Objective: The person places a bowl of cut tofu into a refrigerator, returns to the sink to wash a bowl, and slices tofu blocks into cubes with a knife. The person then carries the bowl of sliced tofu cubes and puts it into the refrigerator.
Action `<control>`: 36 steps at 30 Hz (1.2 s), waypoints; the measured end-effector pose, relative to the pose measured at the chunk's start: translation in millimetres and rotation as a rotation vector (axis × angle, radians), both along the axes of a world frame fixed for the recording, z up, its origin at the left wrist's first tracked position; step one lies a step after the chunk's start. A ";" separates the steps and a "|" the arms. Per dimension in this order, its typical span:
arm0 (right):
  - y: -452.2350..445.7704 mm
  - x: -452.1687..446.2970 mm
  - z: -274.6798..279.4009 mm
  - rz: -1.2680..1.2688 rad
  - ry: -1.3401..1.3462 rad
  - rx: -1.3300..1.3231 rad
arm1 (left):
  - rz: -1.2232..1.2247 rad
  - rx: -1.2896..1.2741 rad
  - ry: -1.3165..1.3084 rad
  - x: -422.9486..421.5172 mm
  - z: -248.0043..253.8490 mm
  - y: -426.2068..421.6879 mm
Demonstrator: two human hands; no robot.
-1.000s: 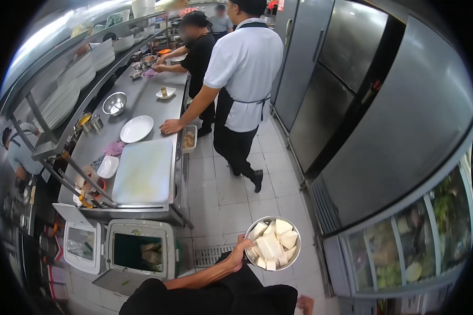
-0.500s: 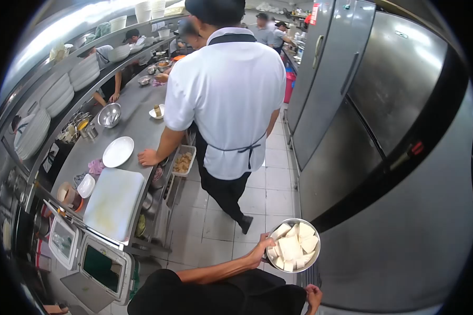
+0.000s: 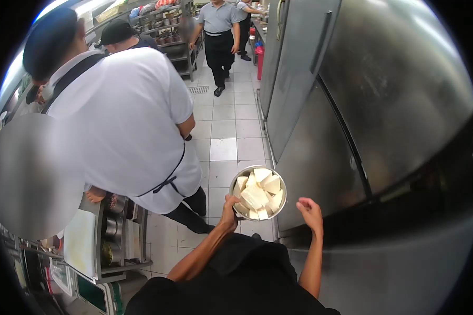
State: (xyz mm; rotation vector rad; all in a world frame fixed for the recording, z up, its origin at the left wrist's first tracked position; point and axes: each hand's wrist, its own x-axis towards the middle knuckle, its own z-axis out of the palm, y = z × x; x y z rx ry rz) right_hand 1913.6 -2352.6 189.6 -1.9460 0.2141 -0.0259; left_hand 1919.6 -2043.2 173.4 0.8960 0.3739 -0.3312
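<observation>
A round metal bowl (image 3: 235, 178) holds several pale white blocks (image 3: 255, 197). My left hand (image 3: 229, 211) grips the bowl by its left rim, with the thumb over the edge. To the right of the bowl, apart from it, my right hand (image 3: 311, 212) is raised in the air with its fingers bent and loosely apart; nothing shows in it.
A person in a white shirt (image 3: 121, 115) stands close at the left, beside the counter with a white cutting board (image 3: 80, 244). Another person (image 3: 219, 37) faces this way up the tiled aisle (image 3: 223, 149). Tall metal refrigerators (image 3: 320, 142) line the right side.
The view has moved up the aisle, closer to the white-shirted person, now at the left. My right hand has risen beside the bowl. My left hand still holds the bowl.
</observation>
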 end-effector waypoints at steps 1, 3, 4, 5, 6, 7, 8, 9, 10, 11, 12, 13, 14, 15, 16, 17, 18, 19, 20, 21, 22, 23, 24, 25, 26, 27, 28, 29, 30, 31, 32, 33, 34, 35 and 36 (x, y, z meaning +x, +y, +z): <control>2.2 31.4 18.1 0.049 -0.025 -0.089 | 0.018 -0.003 0.008 24.2 0.4 -6.3; 15.1 69.9 62.9 0.063 -0.025 -0.113 | 0.053 -0.015 0.028 61.6 4.0 -9.7; 19.1 89.5 79.4 0.055 -0.038 -0.126 | 0.059 -0.014 0.025 84.5 1.3 -11.0; 19.9 107.3 89.3 0.044 -0.022 -0.151 | 0.048 -0.003 0.014 108.4 -1.8 -12.8; 22.1 122.2 98.4 0.031 -0.020 -0.150 | 0.026 0.008 0.006 131.2 -5.8 -14.0; 24.3 137.0 107.3 0.049 -0.041 -0.208 | 0.019 0.063 0.053 155.2 -9.2 -14.1; 27.1 150.8 112.9 0.059 -0.057 -0.269 | -0.012 0.063 0.055 182.2 -27.1 -12.7; 40.3 131.8 115.4 0.004 -0.050 -0.276 | -0.015 0.011 -0.009 183.9 -48.2 -2.8; 44.0 145.6 119.7 0.027 -0.095 -0.345 | -0.008 -0.043 -0.057 209.0 -61.1 -1.5; 44.8 163.7 126.2 0.049 -0.132 -0.418 | -0.046 -0.113 -0.020 231.5 -49.4 -0.6; 51.8 165.0 126.8 -0.012 -0.138 -0.418 | -0.114 -0.115 -0.036 239.3 -40.7 6.2; 60.2 138.7 125.0 -0.030 -0.185 -0.554 | -0.174 -0.138 -0.032 227.7 -50.6 10.8; 67.1 121.6 123.3 -0.038 -0.212 -0.684 | -0.229 -0.155 -0.012 219.9 -64.1 13.5; 75.6 125.0 127.9 -0.095 -0.190 -0.674 | -0.211 -0.135 -0.050 221.6 -74.7 14.8; 83.0 144.2 133.8 -0.100 -0.207 -0.810 | -0.196 -0.130 -0.117 245.6 -81.1 9.1; 90.9 149.5 139.1 -0.100 -0.194 -0.934 | -0.232 -0.110 -0.116 251.0 -61.6 9.6; 100.8 155.5 143.9 -0.153 -0.150 -0.918 | -0.295 -0.092 -0.095 258.9 -61.0 16.9; 108.6 167.8 149.1 -0.173 -0.052 -1.042 | -0.394 -0.079 -0.041 270.1 -61.2 25.2; 110.2 183.4 156.0 -0.189 0.041 -1.173 | -0.489 -0.073 0.000 287.3 -58.1 26.6; 107.3 195.2 150.8 -0.251 0.058 -1.348 | -0.522 -0.030 -0.071 294.9 -49.7 27.5; 108.0 203.5 142.0 -0.289 0.086 -1.513 | -0.573 0.022 -0.039 307.5 -54.4 33.2; 112.4 216.9 134.8 -0.304 0.268 -1.583 | -0.652 0.063 -0.016 318.5 -39.0 33.8; 118.7 223.1 135.2 -0.317 0.433 -1.657 | -0.710 0.053 -0.025 329.1 -47.0 36.4; 121.2 228.0 127.4 -0.302 0.577 -1.761 | -0.710 0.036 -0.031 336.0 -57.5 34.0; 120.6 243.7 117.4 -0.320 0.611 -1.746 | -0.714 0.019 -0.039 346.5 -66.1 29.8; 123.3 256.2 111.9 -0.384 0.777 -1.674 | -0.756 0.021 -0.040 348.8 -71.5 31.5; 122.4 266.9 113.0 -0.466 0.937 -1.593 | -0.772 0.006 -0.062 353.1 -71.9 28.9; 123.1 269.4 119.7 -0.389 0.977 -1.561 | -0.795 -0.004 -0.082 360.2 -72.8 27.0; 119.3 282.1 124.6 -0.469 1.058 -1.486 | -0.854 0.008 -0.066 371.6 -71.4 25.9; 116.2 284.5 120.1 -0.556 1.036 -1.432 | -0.917 0.015 -0.027 384.9 -80.1 22.1; 119.0 280.2 113.0 -0.630 1.016 -1.382 | -0.973 0.026 0.023 390.0 -90.4 23.7; 124.2 277.1 123.6 -0.625 1.053 -1.335 | -1.038 0.061 0.071 397.8 -94.4 25.3; 130.1 270.9 124.7 -0.629 1.013 -1.355 | -1.090 0.054 0.072 400.2 -93.9 19.6; 140.3 263.4 125.2 -0.666 0.909 -1.280 | -1.074 0.085 0.049 401.9 -94.9 22.2; 153.3 255.7 124.6 -0.702 0.800 -1.212 | -1.054 0.112 0.025 403.4 -96.2 24.5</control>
